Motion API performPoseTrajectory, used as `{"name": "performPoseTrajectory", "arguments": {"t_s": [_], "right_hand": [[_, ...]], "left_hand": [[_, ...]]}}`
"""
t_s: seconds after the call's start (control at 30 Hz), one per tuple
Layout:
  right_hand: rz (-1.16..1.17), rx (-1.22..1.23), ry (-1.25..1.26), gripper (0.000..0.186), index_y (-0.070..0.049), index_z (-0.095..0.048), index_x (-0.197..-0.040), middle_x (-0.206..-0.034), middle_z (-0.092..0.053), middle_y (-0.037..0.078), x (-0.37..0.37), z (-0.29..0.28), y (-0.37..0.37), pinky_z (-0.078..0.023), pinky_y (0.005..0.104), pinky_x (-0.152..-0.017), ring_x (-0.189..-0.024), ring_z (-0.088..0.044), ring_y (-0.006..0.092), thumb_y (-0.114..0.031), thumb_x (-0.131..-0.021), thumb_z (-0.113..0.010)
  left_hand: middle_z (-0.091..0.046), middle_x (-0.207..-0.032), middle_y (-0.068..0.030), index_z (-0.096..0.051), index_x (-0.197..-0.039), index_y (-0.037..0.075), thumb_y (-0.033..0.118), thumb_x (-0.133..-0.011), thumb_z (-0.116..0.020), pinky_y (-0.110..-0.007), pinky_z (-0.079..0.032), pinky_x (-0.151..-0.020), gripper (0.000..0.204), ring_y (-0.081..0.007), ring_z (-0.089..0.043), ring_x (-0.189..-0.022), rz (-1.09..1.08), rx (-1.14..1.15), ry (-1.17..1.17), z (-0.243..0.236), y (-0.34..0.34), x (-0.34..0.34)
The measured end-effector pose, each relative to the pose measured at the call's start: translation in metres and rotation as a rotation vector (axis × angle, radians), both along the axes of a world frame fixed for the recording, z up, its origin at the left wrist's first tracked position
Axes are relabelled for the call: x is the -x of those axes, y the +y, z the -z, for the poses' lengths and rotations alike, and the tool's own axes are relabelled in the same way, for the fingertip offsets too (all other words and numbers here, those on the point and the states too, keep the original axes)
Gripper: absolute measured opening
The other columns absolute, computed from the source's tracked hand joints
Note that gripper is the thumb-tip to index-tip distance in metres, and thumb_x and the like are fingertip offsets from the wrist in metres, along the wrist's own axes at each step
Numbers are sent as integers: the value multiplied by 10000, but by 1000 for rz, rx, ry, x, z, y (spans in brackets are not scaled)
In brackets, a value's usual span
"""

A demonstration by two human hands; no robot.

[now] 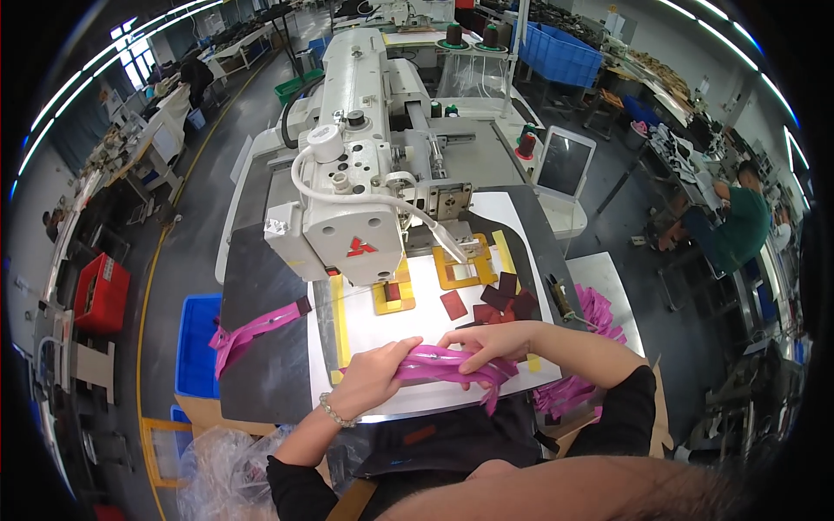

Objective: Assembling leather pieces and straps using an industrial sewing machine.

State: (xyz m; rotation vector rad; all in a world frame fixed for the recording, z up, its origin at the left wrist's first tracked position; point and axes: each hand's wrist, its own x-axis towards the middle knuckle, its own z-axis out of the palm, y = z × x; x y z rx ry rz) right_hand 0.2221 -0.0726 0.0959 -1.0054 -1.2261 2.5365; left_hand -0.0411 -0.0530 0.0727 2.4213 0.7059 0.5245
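Note:
A magenta zipper (pixel 439 361) is stretched sideways between my hands, over the near edge of the white work plate (pixel 382 401). My left hand (pixel 375 375) is closed on its left end, and a beaded bracelet circles that wrist. Thumb and fingers of my right hand (pixel 488 347) pinch its right part, where loose tape droops below. Beyond my hands lie several dark red patches (pixel 453 305) and two yellow frames, one small frame (pixel 408 306) under the sewing machine head (pixel 352 234) and one larger frame (pixel 441 276). Another magenta zipper (pixel 261 327) with a dark end lies at the left.
A heap of magenta zippers (pixel 597 314) sits at the right beside a small metal tool (pixel 562 300). A tablet-like screen (pixel 565 163) stands behind it. Blue bin (pixel 198 347) and clear plastic (pixel 221 469) are at lower left. A person in green (pixel 743 227) sits far right.

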Motion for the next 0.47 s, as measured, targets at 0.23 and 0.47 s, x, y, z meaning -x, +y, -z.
{"name": "performPoseTrajectory", "arguments": {"t_s": [0.23, 0.47], "right_hand": [[-49, -323, -148, 591, -55, -399, -1351, -983, -650, 117, -55, -11, 13, -534, 260, -728, -824, -638, 137, -99, -828, -670], [-126, -601, -548, 529, -40, -510, -1261, -1110, -624, 109, -84, 14, 28, -458, 287, -915, -1030, -599, 169, -142, -782, -712]], "left_hand": [[-639, -988, -138, -491, -1246, 114, 95, -771, -643, -381, -516, -730, 499, -314, -639, -852, -35, 91, 175, 20, 12, -1], [-582, -1055, -129, -487, -1243, 62, 378, -743, -735, -366, -479, -826, 642, -291, -590, -964, 45, 78, 206, 30, 34, -11]]}}
